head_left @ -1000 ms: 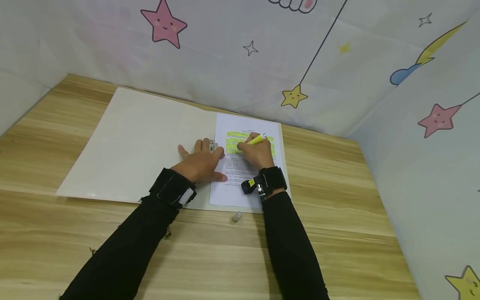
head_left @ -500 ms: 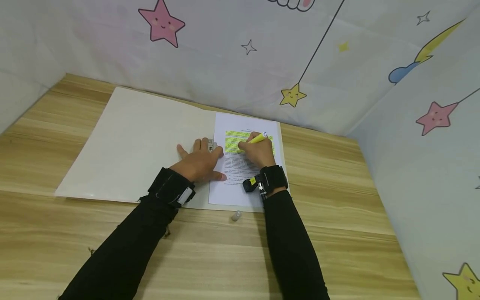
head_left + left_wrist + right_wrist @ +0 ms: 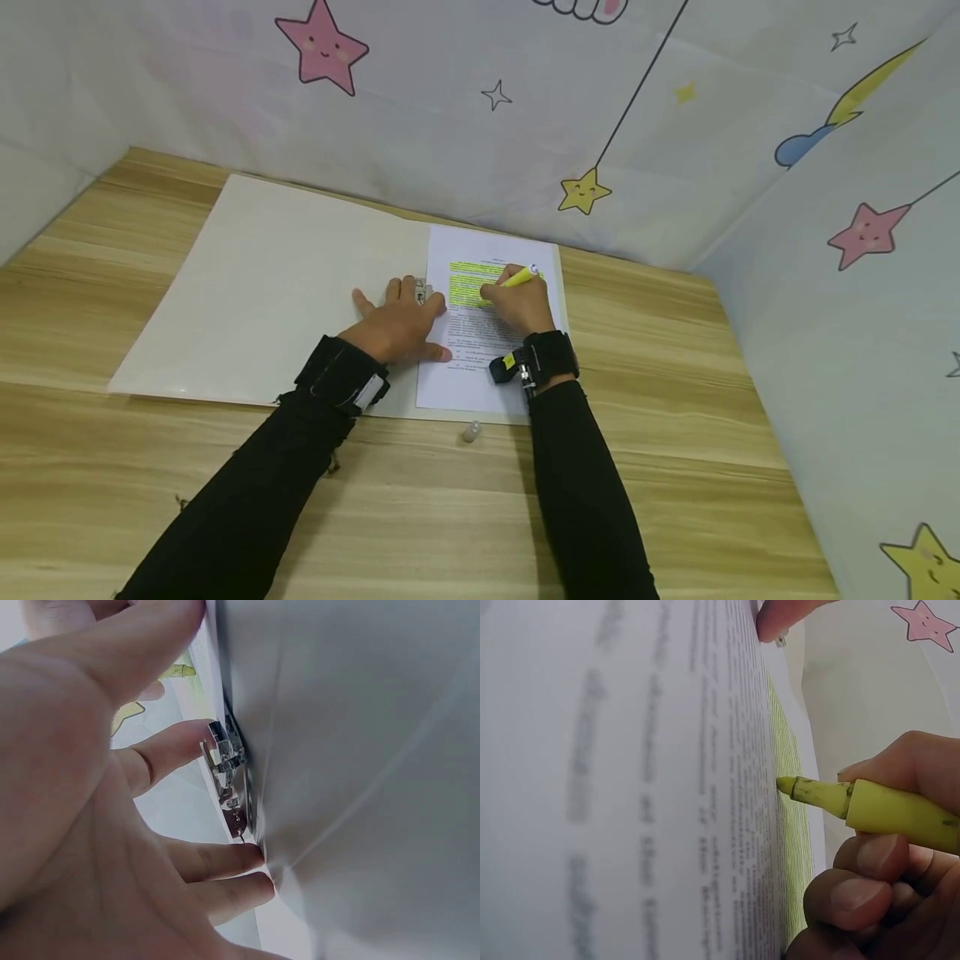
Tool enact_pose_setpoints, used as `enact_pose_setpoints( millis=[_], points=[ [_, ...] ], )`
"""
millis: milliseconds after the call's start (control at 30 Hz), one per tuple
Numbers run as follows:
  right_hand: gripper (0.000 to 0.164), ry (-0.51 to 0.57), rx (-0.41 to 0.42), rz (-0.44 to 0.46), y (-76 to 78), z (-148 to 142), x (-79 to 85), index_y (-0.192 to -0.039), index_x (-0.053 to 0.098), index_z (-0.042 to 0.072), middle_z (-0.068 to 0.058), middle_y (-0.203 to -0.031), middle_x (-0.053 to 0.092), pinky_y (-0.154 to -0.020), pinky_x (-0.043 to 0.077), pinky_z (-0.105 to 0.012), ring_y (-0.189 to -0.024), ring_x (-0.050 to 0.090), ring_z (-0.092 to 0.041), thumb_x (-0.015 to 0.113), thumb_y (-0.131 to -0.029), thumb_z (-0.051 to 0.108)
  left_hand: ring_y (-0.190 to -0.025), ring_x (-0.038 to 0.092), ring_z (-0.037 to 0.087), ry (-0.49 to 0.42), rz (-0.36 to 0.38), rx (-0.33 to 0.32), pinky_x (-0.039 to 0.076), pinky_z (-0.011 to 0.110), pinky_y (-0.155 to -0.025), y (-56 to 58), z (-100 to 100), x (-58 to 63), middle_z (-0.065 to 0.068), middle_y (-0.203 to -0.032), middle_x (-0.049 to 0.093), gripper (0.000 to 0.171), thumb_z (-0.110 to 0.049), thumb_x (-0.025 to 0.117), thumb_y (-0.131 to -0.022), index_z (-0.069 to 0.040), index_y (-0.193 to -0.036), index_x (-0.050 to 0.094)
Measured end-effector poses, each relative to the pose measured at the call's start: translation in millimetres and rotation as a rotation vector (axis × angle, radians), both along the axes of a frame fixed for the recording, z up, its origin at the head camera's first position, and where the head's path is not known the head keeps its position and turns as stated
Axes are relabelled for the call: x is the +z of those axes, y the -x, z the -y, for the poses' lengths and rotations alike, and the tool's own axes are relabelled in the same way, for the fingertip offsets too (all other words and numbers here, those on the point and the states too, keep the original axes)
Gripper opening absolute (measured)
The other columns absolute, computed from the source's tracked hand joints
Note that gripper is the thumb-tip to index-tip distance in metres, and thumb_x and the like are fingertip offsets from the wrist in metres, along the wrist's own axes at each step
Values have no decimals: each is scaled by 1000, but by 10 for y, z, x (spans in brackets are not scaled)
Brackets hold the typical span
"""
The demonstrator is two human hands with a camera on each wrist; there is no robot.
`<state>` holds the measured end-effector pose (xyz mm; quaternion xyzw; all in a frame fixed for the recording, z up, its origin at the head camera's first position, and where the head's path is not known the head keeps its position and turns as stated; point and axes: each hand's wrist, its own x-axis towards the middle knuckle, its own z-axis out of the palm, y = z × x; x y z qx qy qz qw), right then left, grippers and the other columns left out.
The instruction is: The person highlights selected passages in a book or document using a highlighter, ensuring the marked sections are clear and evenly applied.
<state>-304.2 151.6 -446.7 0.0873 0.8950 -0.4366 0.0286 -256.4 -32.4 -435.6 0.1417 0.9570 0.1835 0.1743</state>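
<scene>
A yellow highlighter (image 3: pixel 900 814) is pinched in my right hand (image 3: pixel 525 302), its uncapped tip right at the printed page (image 3: pixel 472 392). Yellow marking (image 3: pixel 467 283) covers the upper lines of text; plain print lies below it. Spread over the left margin of the page and the folder's spine is my left hand (image 3: pixel 393 327), fingers extended. Its thumb and index finger press on the paper, while the other fingertips reach the open white folder (image 3: pixel 262 292). A metal clip (image 3: pixel 225 765) in the folder shows under the left fingers in the left wrist view.
A small grey translucent cap (image 3: pixel 471 431) lies on the wooden table (image 3: pixel 675 433) just below the folder's front edge. Behind the table hangs a white cloth wall (image 3: pixel 420 108) with printed stars, and another wall (image 3: pixel 847 350) stands at the right.
The right hand has slid slightly to the right with the highlighter along the lower edge of the yellow marking. The left hand has stayed in place on the page.
</scene>
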Motion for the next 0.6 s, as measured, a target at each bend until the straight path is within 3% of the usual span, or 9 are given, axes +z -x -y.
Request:
enact_pose_setpoints(
  millis=[333, 600],
  points=[
    [25, -15, 30, 14, 1, -60, 8, -66, 51, 12, -5, -79, 61, -50, 35, -29, -70, 56, -21, 71, -80, 17, -141, 21, 49, 4, 5, 5, 6, 87, -102, 6, 1, -4, 31, -150, 26, 68, -46, 77, -83, -16, -137, 50],
    [27, 2, 11, 18, 16, -96, 4, -65, 51, 12, -3, -69, 50, -49, 33, -29, -60, 48, -18, 72, -80, 16, -141, 20, 49, 2, 10, 9, 6, 86, -103, 3, -2, 14, 31, -151, 26, 69, -47, 77, -82, -16, -138, 50]
  ],
)
